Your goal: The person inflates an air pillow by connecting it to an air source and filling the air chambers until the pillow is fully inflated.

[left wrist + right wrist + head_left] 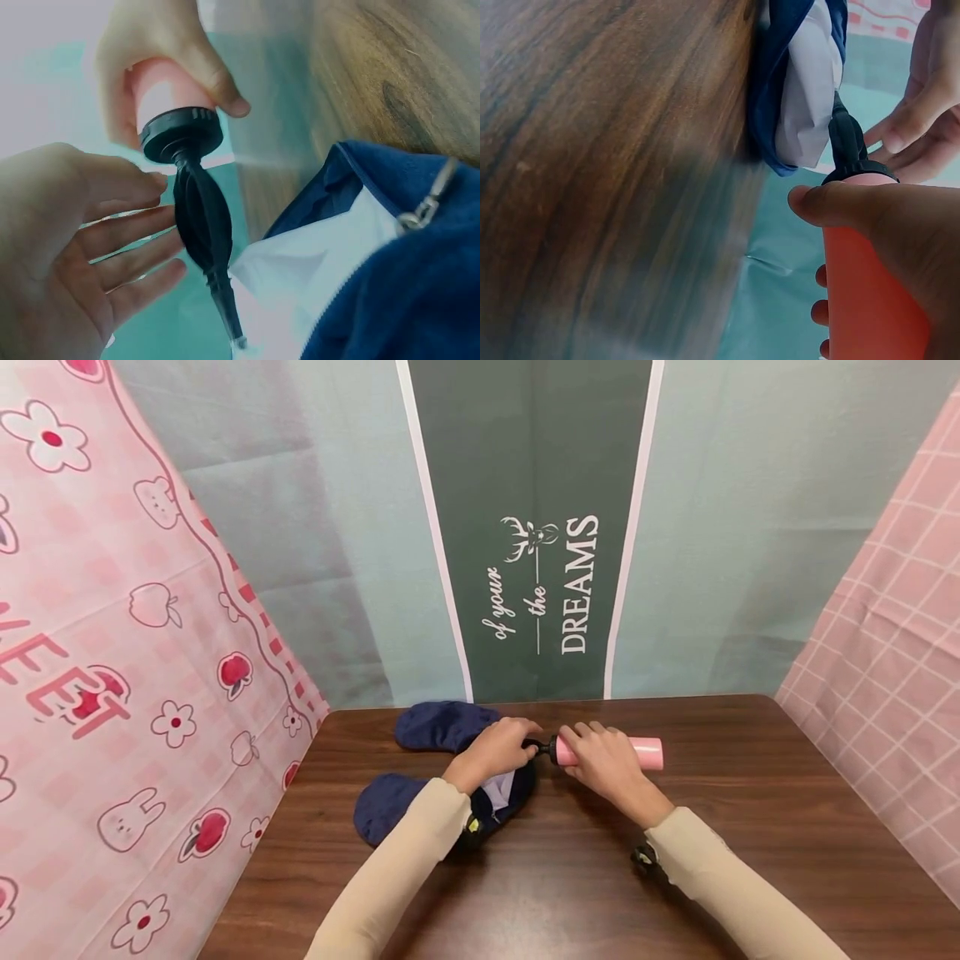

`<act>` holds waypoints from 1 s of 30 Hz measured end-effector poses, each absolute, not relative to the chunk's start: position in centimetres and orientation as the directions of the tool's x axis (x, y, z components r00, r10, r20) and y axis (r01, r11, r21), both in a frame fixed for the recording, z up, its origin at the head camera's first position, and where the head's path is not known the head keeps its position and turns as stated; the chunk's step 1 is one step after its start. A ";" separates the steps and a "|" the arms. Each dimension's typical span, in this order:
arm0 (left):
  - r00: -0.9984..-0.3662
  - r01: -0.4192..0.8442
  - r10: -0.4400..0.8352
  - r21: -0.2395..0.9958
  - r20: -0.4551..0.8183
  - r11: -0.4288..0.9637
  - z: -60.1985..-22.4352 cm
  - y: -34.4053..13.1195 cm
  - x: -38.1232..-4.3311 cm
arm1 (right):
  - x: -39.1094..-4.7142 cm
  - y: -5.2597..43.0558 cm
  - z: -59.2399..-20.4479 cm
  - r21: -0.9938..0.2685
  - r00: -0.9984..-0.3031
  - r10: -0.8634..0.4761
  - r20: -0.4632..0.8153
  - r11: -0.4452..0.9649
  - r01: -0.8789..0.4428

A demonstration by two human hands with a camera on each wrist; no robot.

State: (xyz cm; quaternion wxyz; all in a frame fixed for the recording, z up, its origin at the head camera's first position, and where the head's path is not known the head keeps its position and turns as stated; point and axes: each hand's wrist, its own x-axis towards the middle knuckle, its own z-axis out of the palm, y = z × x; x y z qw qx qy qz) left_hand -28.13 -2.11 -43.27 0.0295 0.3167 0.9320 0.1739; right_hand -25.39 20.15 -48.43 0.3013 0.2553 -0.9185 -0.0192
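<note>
My right hand (607, 764) grips a pink hand pump (651, 753) around its barrel, near the black collar. From that collar a folded black hose (204, 214) runs to the white inner bladder (292, 259) of a navy U-shaped neck pillow (446, 725). Its tip ends at a small clear piece on the bladder, only partly visible. Beside the hose is my left hand (498, 747), its fingers extended; in the left wrist view the fingertips lie at or just behind the hose. The pillow's zipper is undone, with a metal pull (429, 201) hanging at the opening.
The pillow lies on a brown wooden table (570, 893), near its back left. Behind the table hangs a green cloth (525, 460) with white lettering. Pink patterned cloths flank it, one at the left (150, 652) and one at the right (892, 610).
</note>
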 end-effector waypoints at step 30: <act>-0.729 0.650 0.680 0.234 -0.078 0.723 -42.6 -0.2 -30.2 | -26.0 21.2 -47.9 0.173 -0.643 -0.473 0.603 0.864 -0.473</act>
